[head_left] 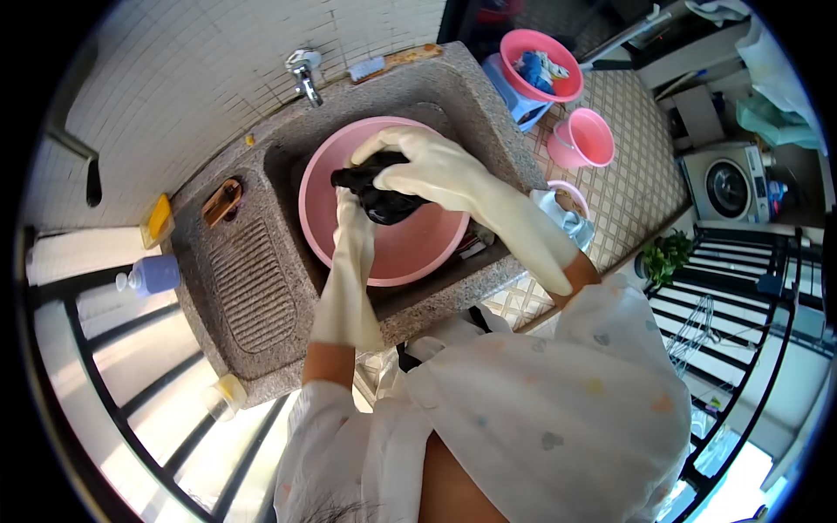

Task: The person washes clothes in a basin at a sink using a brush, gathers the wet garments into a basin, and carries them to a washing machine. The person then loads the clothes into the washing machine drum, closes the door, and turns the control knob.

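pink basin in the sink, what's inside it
The left hand and right hand hold a black cloth over the pink basin. Its pink inside shows beside them; whatever lies directly beneath the cloth and hands is hidden.

L hand (350, 228) partly behind blk cloth (390, 206)

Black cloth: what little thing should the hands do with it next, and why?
Perhaps squeeze the black cloth gently: the left hand and right hand already hold it, bunched up, over the pink basin, which could catch any drips.

A washing machine (729, 187) stands near a green plant (667, 259).
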`<move>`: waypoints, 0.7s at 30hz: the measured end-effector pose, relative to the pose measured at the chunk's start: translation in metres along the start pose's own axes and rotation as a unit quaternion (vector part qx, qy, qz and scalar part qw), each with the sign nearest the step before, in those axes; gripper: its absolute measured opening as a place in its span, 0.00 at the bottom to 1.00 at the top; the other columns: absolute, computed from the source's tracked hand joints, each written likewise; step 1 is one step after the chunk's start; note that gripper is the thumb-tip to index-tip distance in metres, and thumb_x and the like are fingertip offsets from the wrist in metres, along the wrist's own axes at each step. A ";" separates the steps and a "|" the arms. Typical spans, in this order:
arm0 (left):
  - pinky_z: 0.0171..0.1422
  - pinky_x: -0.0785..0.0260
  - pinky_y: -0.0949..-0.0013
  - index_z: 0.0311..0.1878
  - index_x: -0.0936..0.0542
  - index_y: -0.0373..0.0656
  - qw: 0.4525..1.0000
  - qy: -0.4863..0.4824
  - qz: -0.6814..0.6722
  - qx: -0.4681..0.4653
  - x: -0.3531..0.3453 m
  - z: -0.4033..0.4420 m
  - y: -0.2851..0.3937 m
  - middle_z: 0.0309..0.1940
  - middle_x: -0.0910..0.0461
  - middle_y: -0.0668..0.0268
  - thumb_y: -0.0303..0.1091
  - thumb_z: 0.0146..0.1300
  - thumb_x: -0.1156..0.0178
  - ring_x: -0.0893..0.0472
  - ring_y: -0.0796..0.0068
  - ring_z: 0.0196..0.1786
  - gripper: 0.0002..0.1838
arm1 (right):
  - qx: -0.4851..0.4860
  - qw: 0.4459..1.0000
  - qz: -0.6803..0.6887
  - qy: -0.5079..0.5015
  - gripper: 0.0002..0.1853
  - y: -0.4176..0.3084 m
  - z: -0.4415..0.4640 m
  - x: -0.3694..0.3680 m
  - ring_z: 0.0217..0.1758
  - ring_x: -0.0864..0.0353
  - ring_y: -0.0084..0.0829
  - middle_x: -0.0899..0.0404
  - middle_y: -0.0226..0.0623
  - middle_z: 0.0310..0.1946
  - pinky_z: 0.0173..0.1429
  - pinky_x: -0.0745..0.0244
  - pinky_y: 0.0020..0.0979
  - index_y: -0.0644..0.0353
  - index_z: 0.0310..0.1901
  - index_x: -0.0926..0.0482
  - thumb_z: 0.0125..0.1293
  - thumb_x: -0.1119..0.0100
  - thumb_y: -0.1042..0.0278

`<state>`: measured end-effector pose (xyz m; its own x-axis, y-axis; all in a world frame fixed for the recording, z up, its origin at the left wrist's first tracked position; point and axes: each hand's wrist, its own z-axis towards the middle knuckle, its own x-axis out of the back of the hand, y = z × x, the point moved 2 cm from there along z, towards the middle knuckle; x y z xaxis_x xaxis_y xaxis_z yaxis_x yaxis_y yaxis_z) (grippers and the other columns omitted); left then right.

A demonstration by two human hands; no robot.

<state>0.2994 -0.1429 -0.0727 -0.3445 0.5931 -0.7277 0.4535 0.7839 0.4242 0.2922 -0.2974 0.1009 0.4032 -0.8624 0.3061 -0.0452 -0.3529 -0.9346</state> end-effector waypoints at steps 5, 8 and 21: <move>0.69 0.22 0.56 0.71 0.30 0.40 0.908 0.051 0.410 0.068 -0.011 -0.012 0.035 0.58 0.18 0.56 0.21 0.76 0.56 0.16 0.61 0.60 0.23 | 0.019 0.995 0.066 0.068 0.23 0.060 -0.032 0.007 0.59 0.19 0.27 0.17 0.36 0.54 0.67 0.27 0.28 0.64 0.62 0.20 0.63 0.40 0.80; 0.59 0.22 0.64 0.73 0.32 0.38 0.912 0.109 0.394 0.041 -0.033 -0.041 0.040 0.57 0.17 0.55 0.08 0.62 0.49 0.16 0.64 0.56 0.34 | -0.155 0.965 0.174 0.122 0.25 0.125 -0.039 -0.019 0.66 0.23 0.32 0.19 0.40 0.60 0.72 0.29 0.43 0.61 0.68 0.24 0.70 0.38 0.71; 0.80 0.38 0.62 0.62 0.23 0.40 0.957 -0.261 0.119 0.033 -0.014 -0.117 0.043 0.71 0.26 0.54 0.07 0.41 0.45 0.25 0.65 0.71 0.39 | -0.204 0.684 0.696 0.076 0.34 0.160 0.024 -0.113 0.51 0.12 0.37 0.12 0.43 0.45 0.62 0.17 0.39 0.63 0.53 0.17 0.80 0.58 0.34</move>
<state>0.2280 -0.0958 0.0186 0.2251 0.5668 -0.7925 0.5248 0.6148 0.5887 0.2611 -0.2481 -0.0870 -0.3882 -0.4830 -0.7849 -0.5518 0.8039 -0.2218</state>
